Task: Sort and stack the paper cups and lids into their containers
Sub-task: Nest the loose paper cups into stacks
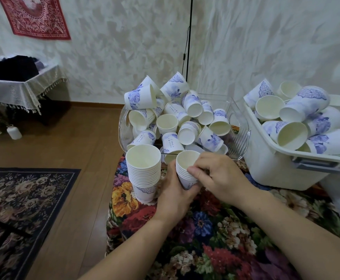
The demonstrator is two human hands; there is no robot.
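Note:
A small stack of white paper cups with blue flower print point(185, 168) is upright above the flowered table. My left hand point(175, 190) grips it from below and behind. My right hand point(215, 174) pinches its rim and side from the right. To the left stands a taller stack of larger cups point(144, 172) on the table. Behind them a clear plastic tub point(240, 138) holds a heap of loose small cups point(177, 118). At the right a white bin point(276, 170) holds several loose larger cups point(298, 118). No lids show.
The table carries a bright flowered cloth point(215, 229); its left edge drops to a wooden floor point(64, 148) with a dark patterned rug point(19, 199). A black pole with a cable point(189, 37) stands against the wall behind the tub. A side table with a lace cloth point(19, 87) is far left.

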